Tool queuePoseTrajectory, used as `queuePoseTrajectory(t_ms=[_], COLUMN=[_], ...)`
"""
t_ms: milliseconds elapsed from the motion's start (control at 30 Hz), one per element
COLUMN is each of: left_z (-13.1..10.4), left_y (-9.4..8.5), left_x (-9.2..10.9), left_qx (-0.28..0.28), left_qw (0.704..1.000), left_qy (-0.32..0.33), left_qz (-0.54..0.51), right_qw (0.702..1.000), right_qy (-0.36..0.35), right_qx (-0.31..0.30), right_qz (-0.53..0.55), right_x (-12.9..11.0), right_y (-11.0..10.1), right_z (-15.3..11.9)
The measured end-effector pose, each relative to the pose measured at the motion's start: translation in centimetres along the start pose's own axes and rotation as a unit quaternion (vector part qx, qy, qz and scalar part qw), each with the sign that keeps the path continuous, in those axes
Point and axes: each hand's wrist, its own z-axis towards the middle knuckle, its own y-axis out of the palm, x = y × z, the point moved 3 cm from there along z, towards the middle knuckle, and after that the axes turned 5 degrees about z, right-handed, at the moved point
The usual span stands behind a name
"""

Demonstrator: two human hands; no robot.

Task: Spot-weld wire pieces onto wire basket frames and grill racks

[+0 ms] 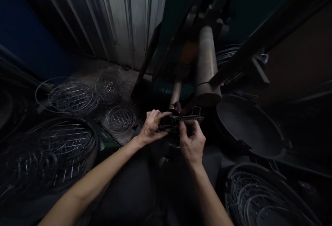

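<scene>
A round wire rack [168, 124] is held nearly edge-on at the centre, close to the metal tips of a machine. My left hand [153, 125] grips its left side, thumb above and fingers below. At the near side of the rack, my right hand [192, 137] has its thumb and fingers pinched at the wire. A small wire loop [196, 111] stands up from the rack's right part. Behind the rack is a thin metal rod [175, 92], and above to the right hangs a thick metal cylinder [206, 60]. The exact contact between rack and machine is dark and unclear.
Wire racks [74, 96] lie in piles on the floor at left, with a smaller stack [120, 118] nearer. A tub [95, 139] of wire racks sits at lower left. Right are a dark round basin [249, 125] and a container of wire rings [259, 198]. A dark bar [249, 46] slants across the upper right.
</scene>
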Motion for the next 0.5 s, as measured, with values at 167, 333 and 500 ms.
queuePoseTrajectory(t_ms=[167,333,500], left_z=[0.4,0.7,1.0], left_y=[0.1,0.1,-0.1], left_x=[-0.4,-0.8,-1.0], left_qx=[0.012,0.015,0.001], left_qw=[1.000,0.999,0.998], left_qy=[0.012,0.026,0.033], left_qz=[-0.001,0.013,0.057], right_qw=[1.000,1.000,0.999], right_qy=[0.015,0.015,-0.007], right_qx=[0.002,0.010,0.027], right_qz=[0.007,0.020,0.035], right_x=[0.3,0.6,1.3], right_y=[0.2,0.5,0.7], right_z=[0.5,0.6,0.4])
